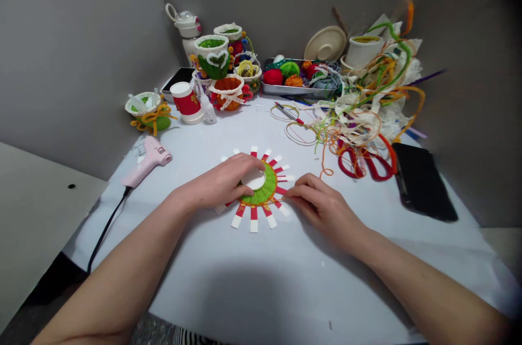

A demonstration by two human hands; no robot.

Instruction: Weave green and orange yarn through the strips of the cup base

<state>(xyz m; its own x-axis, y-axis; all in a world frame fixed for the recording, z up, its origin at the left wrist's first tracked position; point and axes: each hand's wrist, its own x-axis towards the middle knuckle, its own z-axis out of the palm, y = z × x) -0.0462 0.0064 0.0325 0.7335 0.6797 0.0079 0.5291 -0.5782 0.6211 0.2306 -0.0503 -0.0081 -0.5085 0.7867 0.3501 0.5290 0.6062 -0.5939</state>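
Observation:
A paper cup cut into strips (253,213) lies spread on the table like a sun, red and white strips pointing outward. Green yarn (267,184) is woven round its white centre, with a thin orange ring at the outer edge. My left hand (222,179) lies over the left side of it, thumb and fingers closed on the woven ring. To the right, my right hand (320,201) pinches a thin orange yarn (278,199) near the strip ends. More orange yarn (327,171) curls on the table beyond that hand.
A pink glue gun (149,160) with a black cord lies left. Red-handled scissors (367,165) and a black phone (424,182) lie right, near tangled yarn and lace (379,100). Behind are decorated cups (212,57), a red-and-white paper cup (186,103) and a metal tray (281,89) of yarn balls.

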